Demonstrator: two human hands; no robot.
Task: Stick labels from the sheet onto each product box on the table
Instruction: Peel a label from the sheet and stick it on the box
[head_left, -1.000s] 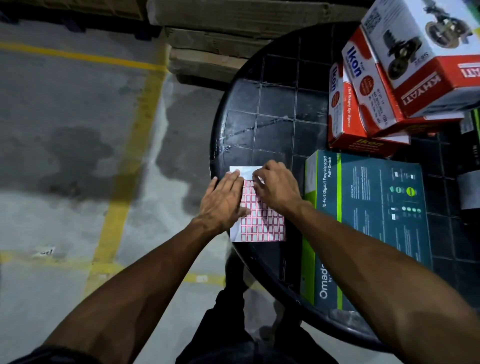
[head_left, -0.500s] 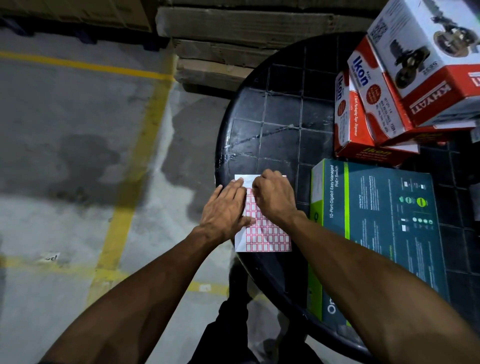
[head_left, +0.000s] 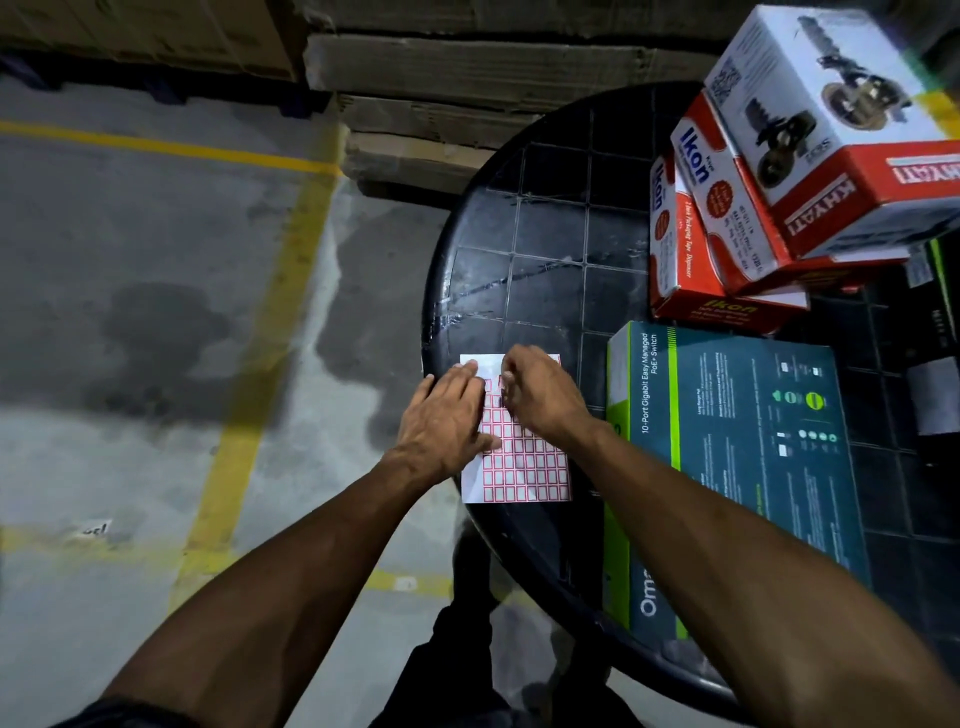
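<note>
A white sheet of red-bordered labels (head_left: 524, 470) lies at the left edge of the round black table (head_left: 550, 249). My left hand (head_left: 447, 421) rests flat on the sheet's left side, fingers straight. My right hand (head_left: 540, 397) is over the sheet's upper part, fingertips curled together and pinching at a label. A teal and green switch box (head_left: 737, 457) lies flat just right of the sheet. Behind it stand two red and white Ikon boxes (head_left: 696, 234) with a white and red Khyati box (head_left: 841, 124) tilted on top.
Cardboard cartons (head_left: 467, 67) are stacked on the floor behind the table. Yellow lines (head_left: 270, 312) mark the grey concrete floor to the left. A dark box (head_left: 935, 332) sits at the table's right edge.
My right hand's fingertips have drawn together over the top of the sheet and lifted slightly. My left hand stays flat on the sheet. The camera has shifted a little.
</note>
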